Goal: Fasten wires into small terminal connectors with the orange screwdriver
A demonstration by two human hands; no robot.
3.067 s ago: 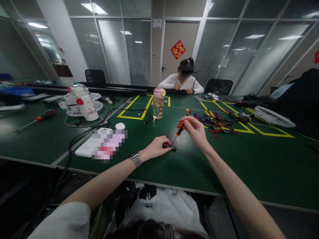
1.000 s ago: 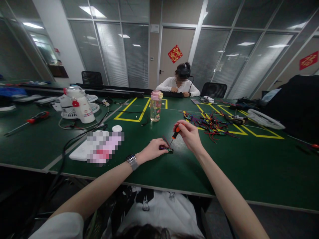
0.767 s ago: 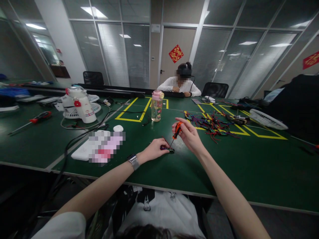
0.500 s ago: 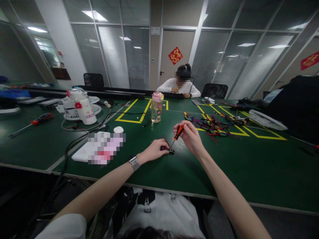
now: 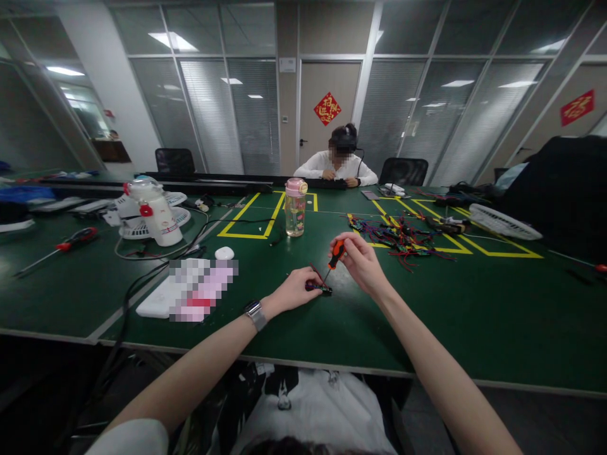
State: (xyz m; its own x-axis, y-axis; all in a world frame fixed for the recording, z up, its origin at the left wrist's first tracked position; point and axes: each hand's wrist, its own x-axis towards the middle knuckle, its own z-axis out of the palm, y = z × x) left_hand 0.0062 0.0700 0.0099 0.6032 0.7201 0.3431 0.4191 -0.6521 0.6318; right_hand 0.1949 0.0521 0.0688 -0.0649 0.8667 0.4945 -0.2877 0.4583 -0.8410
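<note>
The left hand (image 5: 300,287) pins a board (image 5: 326,291), likely fragile, best edge-held, near the desk's (image 5: 474,316) front edge. The right hand (image 5: 364,264) grips a screwdriver (image 5: 336,256).

Screwdriver (image 5: 336,254) steeper than half a second ago

My left grip (image 5: 300,289) covers one end of the small wired board (image 5: 325,291), and the parts on the rest are too small for me to make out. The fingers of my right grip (image 5: 361,260) hide some of the orange-and-black screwdriver (image 5: 336,254); whether its tip touches the board, I cannot tell. Pixel squares mask the pink item (image 5: 214,285). The white bottle (image 5: 164,226) blocks part of the white fan (image 5: 127,229). The right edge cuts off a red-handled screwdriver (image 5: 600,268).
</note>
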